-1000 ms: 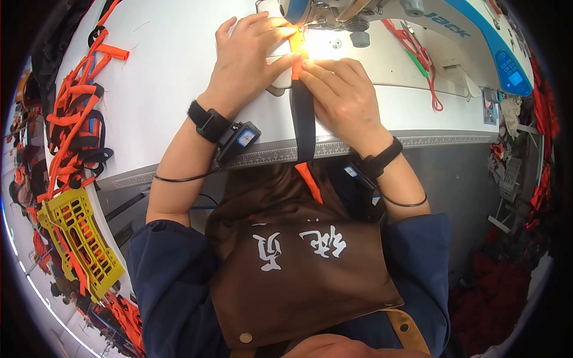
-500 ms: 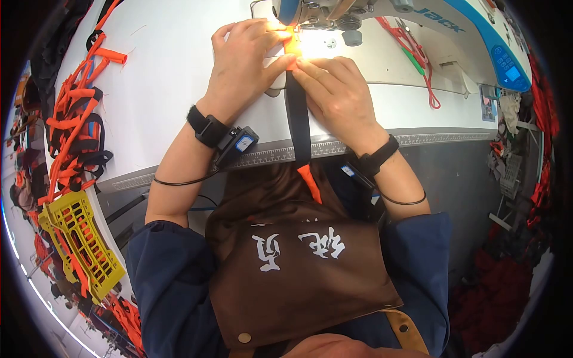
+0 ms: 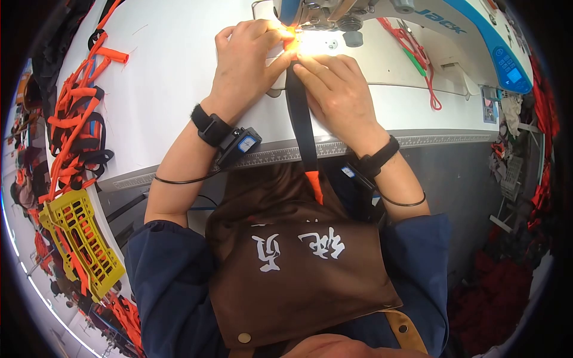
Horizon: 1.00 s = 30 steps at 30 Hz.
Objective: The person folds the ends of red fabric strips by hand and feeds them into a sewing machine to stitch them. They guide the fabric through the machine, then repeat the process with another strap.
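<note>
Under the lit head of a sewing machine, an orange fabric piece joins a black strap. My left hand pinches the orange piece from the left, fingertips beside the needle area. From the right, my right hand presses its closed fingertips on the lower end of the orange piece, where the strap starts. The strap hangs over the ruler-marked table edge toward the brown apron, with another orange part at its lower end. Glare hides the exact stitching spot.
Orange and black straps lie along the table's left side, above a yellow plastic basket. Scissors and a red cord with a green piece lie on the machine bed at right. A ruler strip lines the front edge.
The orange piece under the machine has moved slightly up, away from me. The strap's lower orange part has shifted right and slightly down. Both hands stay close to the needle area.
</note>
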{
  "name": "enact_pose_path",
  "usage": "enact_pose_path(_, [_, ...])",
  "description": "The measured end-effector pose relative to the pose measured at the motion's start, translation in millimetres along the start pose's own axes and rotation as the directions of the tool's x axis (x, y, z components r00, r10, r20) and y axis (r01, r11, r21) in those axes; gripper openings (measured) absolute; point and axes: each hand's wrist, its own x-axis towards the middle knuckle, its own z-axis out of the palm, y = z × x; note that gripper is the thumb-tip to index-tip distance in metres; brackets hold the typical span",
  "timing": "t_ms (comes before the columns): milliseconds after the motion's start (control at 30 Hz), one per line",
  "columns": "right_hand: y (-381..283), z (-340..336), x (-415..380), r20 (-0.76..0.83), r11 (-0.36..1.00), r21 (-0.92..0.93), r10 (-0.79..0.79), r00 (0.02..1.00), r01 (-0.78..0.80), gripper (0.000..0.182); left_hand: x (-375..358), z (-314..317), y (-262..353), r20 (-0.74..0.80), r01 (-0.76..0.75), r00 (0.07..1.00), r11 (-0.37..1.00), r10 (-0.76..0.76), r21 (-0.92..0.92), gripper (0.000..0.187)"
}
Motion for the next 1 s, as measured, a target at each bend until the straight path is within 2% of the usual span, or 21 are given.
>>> enact_pose_path(233, [-1,0,1,0.024,0.999,-0.015,0.032,0.999,-0.031,0.034,5,1,-3,0.002,0.009,1.000,1.000,-0.009,0.006,0.040])
enact_pose_path(333, [-1,-1,1,0.030,0.999,-0.022,0.037,0.999,-0.037,0.034,6,3,-6,-0.032,-0.015,0.999,1.000,0.015,-0.006,0.041])
enact_pose_path(433, [-2,0,0,0.015,1.000,-0.007,0.031,0.999,-0.030,0.035,7,5,-6,-0.107,-0.008,0.994,1.000,0.007,-0.012,0.033])
enact_pose_path(533, [-1,0,-1,-0.011,1.000,0.010,0.007,1.000,-0.007,0.032,4,-7,1,0.073,0.021,0.997,0.992,-0.012,-0.124,0.024])
enact_pose_path(567, [-1,-1,-1,-0.019,1.000,0.012,0.002,1.000,-0.002,0.032,4,-8,4,-0.003,-0.030,1.000,0.993,0.029,-0.116,0.017])
enact_pose_path(767, [-1,0,-2,-0.029,1.000,0.016,-0.002,1.000,0.003,0.029,3,-13,7,0.007,-0.091,0.996,0.995,0.091,-0.038,0.017])
enact_pose_path(1000, [-1,-2,-1,-0.017,0.999,0.026,0.020,1.000,-0.019,0.032,2,-13,9,0.048,-0.058,0.997,0.997,0.060,-0.054,0.019])
